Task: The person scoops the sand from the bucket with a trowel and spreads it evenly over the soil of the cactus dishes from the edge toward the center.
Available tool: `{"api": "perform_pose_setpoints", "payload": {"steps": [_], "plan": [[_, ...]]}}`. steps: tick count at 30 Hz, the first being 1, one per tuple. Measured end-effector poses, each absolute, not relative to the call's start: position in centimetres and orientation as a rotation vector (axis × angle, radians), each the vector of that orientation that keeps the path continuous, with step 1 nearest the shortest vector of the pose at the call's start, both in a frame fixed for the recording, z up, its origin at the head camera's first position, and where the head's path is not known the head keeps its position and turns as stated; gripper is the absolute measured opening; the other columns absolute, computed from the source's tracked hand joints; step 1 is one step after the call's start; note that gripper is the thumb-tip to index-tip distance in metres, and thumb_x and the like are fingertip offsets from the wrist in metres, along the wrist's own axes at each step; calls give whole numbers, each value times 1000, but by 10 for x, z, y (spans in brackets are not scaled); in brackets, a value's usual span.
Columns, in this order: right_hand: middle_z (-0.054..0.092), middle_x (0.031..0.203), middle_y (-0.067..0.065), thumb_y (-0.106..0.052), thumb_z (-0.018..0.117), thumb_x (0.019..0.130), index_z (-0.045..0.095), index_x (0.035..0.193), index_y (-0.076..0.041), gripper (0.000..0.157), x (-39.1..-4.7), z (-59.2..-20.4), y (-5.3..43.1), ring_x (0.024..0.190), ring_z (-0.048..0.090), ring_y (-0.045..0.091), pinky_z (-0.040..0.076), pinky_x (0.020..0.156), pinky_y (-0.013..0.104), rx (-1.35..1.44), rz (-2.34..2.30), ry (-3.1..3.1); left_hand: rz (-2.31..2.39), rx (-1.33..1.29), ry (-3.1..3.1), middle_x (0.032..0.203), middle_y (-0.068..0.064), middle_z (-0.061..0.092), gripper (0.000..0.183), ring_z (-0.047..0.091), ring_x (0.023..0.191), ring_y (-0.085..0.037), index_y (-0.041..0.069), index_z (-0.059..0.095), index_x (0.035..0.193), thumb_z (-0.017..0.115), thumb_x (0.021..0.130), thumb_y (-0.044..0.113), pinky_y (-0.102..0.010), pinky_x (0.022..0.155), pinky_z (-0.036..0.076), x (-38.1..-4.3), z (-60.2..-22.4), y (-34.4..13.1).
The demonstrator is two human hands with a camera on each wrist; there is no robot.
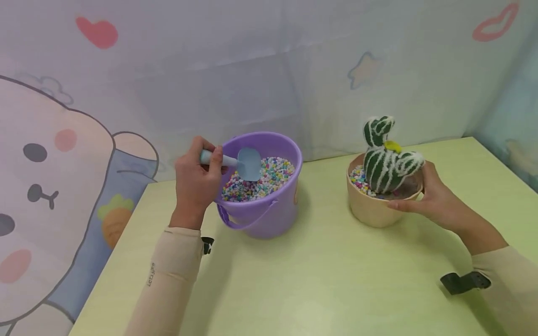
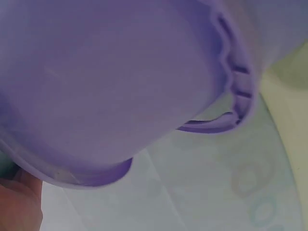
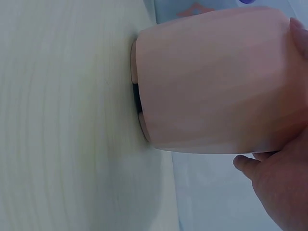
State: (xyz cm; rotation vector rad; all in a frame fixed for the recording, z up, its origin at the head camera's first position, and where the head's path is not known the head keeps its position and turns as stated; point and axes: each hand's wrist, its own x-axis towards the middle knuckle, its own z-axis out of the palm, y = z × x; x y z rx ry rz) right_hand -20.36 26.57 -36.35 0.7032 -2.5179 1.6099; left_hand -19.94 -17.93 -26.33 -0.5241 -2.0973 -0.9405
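Observation:
My left hand grips the pale handle of a light blue toy shovel. The shovel's blade is over the mouth of a purple bucket, which contains many small coloured pebbles. In the left wrist view the bucket's side fills much of the picture. My right hand holds the rim of a cream flowerpot, thumb on the near side. A green and white yarn cactus leans in the pot, with coloured pebbles on its left. The right wrist view shows the pot's outer wall.
Both containers stand on a pale yellow-green table, the pot to the right of the bucket. The bucket's handle hangs down at its front. Behind the table is a printed cloth backdrop.

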Motion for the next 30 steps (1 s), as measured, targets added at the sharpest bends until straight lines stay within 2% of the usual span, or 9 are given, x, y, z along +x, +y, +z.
{"api": "perform_pose_setpoints", "payload": {"steps": [3,7,10,17,23,30], "plan": [[18,143,4,8,79,78,13,150,-23,103,-204,-363,266,120,33,14,29,92,11,694,1617,-2513,-929,-504,-2145,67,-13,66,17,63,50,-17,-1,50,90,57,100,10,-20,45,50,-201,-262,-173],[18,144,4,11,77,78,11,150,-24,103,-206,-362,265,123,30,13,24,102,21,696,1637,-2505,-1032,-456,-2205,67,-16,65,16,63,50,-20,0,48,90,55,101,11,-24,45,52,-203,-262,-168],[21,143,3,10,77,79,11,150,-24,102,-206,-363,263,122,32,14,25,102,24,707,1641,-2515,-1121,-409,-2231,70,-19,66,15,65,53,-22,0,48,91,55,100,10,-26,48,56,-202,-264,-170],[23,140,2,9,77,79,14,147,-23,99,-202,-362,264,118,34,15,30,89,10,660,1620,-2525,-1404,-281,-2205,78,-22,65,17,69,55,-22,-1,46,93,55,101,10,-39,54,61,-203,-268,-179],[25,140,3,7,76,81,12,148,-24,97,-201,-363,266,119,33,13,29,90,9,656,1617,-2532,-1510,-203,-2208,83,-25,64,16,69,55,-22,-2,44,94,54,101,9,-36,55,62,-205,-265,-180],[43,133,1,7,75,82,13,146,-26,94,-199,-361,263,120,39,9,31,91,7,673,1654,-2514,-1569,9,-2325,92,-24,60,18,70,58,-25,-1,44,98,52,102,15,-35,59,62,-209,-256,-183]]}}
